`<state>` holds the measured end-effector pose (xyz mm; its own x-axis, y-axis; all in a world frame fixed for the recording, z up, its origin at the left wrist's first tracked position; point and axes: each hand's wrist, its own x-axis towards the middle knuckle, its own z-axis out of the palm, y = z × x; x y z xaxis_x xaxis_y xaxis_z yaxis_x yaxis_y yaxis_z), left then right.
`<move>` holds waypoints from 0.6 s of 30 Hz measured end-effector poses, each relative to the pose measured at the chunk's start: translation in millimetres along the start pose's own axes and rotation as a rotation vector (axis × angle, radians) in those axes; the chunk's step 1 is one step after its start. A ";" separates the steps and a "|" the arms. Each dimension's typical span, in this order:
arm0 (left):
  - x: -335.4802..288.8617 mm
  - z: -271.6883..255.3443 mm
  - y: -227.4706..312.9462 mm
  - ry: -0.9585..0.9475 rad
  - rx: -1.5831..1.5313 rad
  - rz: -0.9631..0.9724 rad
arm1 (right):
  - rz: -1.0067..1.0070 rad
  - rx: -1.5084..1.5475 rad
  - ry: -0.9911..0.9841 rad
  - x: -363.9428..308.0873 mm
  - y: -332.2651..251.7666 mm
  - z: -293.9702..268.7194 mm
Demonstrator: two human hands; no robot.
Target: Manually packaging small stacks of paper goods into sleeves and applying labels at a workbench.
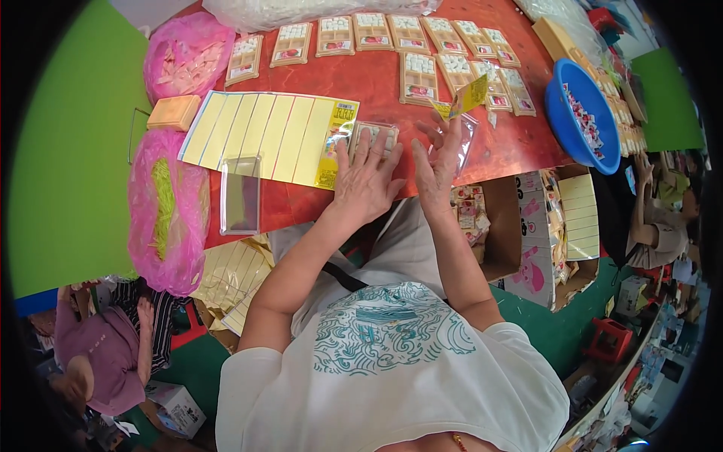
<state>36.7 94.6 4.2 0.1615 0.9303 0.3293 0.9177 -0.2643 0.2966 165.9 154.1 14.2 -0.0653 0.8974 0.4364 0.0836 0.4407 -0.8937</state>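
- A small tray of white pieces lies on the red table, directly under the left hand's fingertips.
- The left hand is opened out, fingers spread and resting over the tray, not closed around it.
- The right hand, just right of the left, is half open and holds a folded yellow card at its fingertips; which fingers pinch it, I cannot tell.
- Clear plastic packaging lies just beside the right hand's fingers.
- Left of the left hand is a striped yellow sheet, with a clear plastic lid overlapping its lower edge.
- Beyond both hands, filled trays stand in rows.
- Well right of the right hand sits a blue basin of small packets.
- Far left of the left hand are pink plastic bags.
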 end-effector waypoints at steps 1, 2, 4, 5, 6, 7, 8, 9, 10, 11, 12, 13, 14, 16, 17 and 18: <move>-0.5 5.5 -2.7 -0.043 0.033 0.002 | 0.011 -0.016 -0.010 0.2 -0.6 -1.5; 0.6 6.4 -3.6 -0.089 0.064 0.004 | 0.012 -0.018 -0.006 0.2 0.2 -2.7; 0.4 7.0 -4.2 -0.077 0.054 0.005 | 0.018 -0.054 -0.029 0.4 2.0 -4.0; 0.1 5.9 -2.8 -0.062 0.043 0.003 | 0.020 -0.055 -0.025 0.4 2.1 -4.7; 0.1 6.7 -2.7 -0.065 0.042 0.006 | 0.019 -0.060 -0.032 0.7 2.2 -4.9; 0.1 8.2 -3.1 -0.053 0.033 0.007 | 0.017 -0.065 -0.040 0.6 1.9 -5.3; 0.2 9.1 -4.9 -0.040 0.029 0.005 | 0.018 -0.062 -0.040 0.4 1.2 -4.1; 0.9 10.1 -6.4 -0.040 0.031 0.003 | 0.037 -0.046 -0.055 -0.1 -0.2 -3.2; 1.8 11.2 -8.0 -0.048 0.021 0.004 | 0.055 -0.030 -0.072 -0.6 -2.1 -2.4; 2.0 12.2 -9.5 -0.053 0.011 0.005 | 0.054 -0.027 -0.073 -0.5 -4.1 -2.2; 0.6 12.6 -11.2 -0.052 0.014 0.002 | 0.069 0.029 -0.089 -0.5 -6.7 -2.7; -1.3 12.7 -13.2 -0.053 0.036 0.037 | 0.084 0.084 -0.105 -0.7 -9.7 -3.7; -1.4 11.1 -13.5 -0.053 0.057 0.074 | 0.082 0.084 -0.106 -0.3 -13.8 -7.3; -7.2 6.8 -9.5 -0.047 -0.001 0.096 | -0.006 -0.093 -0.107 0.5 -21.9 -18.2; -9.4 3.8 -6.5 -0.044 -0.059 0.119 | -0.007 -0.096 -0.108 0.1 -24.7 -24.8; -8.6 1.0 -6.0 -0.042 -0.063 0.119 | -0.008 -0.113 -0.112 -0.1 -27.1 -31.7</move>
<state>30.2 88.5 -1.3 0.2847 0.9008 0.3278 0.8667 -0.3880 0.3134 195.1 142.8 41.7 -0.1765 0.8884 0.4237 0.1938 0.4534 -0.8700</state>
